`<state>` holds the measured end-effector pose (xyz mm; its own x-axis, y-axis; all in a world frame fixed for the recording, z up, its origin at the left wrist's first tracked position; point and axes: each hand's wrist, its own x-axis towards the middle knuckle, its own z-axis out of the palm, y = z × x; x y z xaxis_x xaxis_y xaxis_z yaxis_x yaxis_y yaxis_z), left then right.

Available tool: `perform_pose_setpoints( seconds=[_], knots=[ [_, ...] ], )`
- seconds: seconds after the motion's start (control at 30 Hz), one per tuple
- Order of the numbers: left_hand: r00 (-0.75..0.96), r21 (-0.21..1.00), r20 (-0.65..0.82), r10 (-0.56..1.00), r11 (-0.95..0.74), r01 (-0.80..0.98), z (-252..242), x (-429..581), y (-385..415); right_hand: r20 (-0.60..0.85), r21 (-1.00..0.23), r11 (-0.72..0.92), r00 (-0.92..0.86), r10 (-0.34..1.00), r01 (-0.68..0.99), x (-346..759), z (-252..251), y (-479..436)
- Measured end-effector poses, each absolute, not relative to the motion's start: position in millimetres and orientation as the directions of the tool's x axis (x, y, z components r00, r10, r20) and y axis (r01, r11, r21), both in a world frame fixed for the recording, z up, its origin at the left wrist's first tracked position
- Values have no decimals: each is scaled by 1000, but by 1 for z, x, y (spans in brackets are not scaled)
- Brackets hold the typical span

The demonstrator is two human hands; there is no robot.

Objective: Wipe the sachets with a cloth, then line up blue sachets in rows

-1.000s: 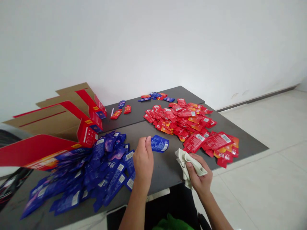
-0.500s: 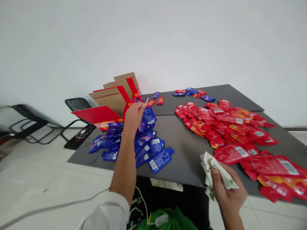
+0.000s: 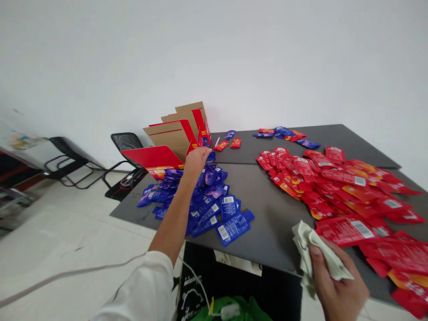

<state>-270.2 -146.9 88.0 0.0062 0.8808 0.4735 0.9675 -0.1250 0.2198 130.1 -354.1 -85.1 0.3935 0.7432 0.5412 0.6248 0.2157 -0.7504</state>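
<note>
Blue pouches: you get barcodes and white print, too small to read.
Red pouches: barcodes, large pale characters; illegible.
Boxes: front lettering, blurred for you.
Your black clothing: white lettering, unreadable.

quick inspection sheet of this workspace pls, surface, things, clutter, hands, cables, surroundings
Surface: dark table with a seam
Things: blue packets at left, red packets at right, open boxes beyond the blue
Clutter: loose mixed packets and a white stick at the back
Left hand: by the boxes; whether it grips a packet is unclear
Right hand: holds a pale cloth
Cables: pale cable across the lower left
Surroundings: chairs at left, white wall behind
</note>
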Motion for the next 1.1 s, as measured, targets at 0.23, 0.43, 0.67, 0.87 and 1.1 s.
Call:
perform_pose_setpoints(
  seconds=[0.23, 0.43, 0.67, 0.87, 1.1],
  knots=[
    [123, 66, 273, 954, -146, 987, 57, -259, -174, 485, -773, 180, 384, 786, 608, 132, -88, -354],
    [167, -1, 208, 964, -171, 985, 54, -264, -189, 452, -794, 167, 383, 805, 585, 133, -88, -353],
    [184, -29, 188, 965, -182, 983, 55, -269, -175, 445, -780, 152, 366, 818, 607, 134, -83, -352],
    [202, -39, 168, 965, -198, 979, 53, -266, -164, 439, -802, 182, 355, 825, 569, 132, -82, -351],
    [240, -64, 133, 962, -234, 970, 64, -267, -153, 451, -787, 193, 332, 828, 586, 133, -80, -352]
  ],
)
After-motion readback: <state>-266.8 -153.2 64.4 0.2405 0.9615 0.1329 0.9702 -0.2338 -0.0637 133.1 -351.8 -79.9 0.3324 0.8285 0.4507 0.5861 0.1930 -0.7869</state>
